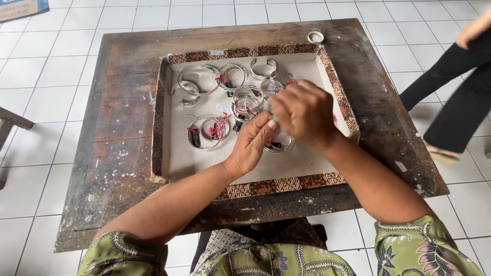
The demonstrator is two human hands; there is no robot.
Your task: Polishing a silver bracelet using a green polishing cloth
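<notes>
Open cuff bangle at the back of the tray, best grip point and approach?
Probably from above: the cuff bangle lies flat on the tray floor with its gap facing the far wall. Pinch the closed band on the near side, one finger inside the loop, one outside. It lies apart from the tagged bangles, and both hands work nearer.

Whatever the left hand (251, 143) and right hand (305, 113) pinch between them stays hidden.
</notes>
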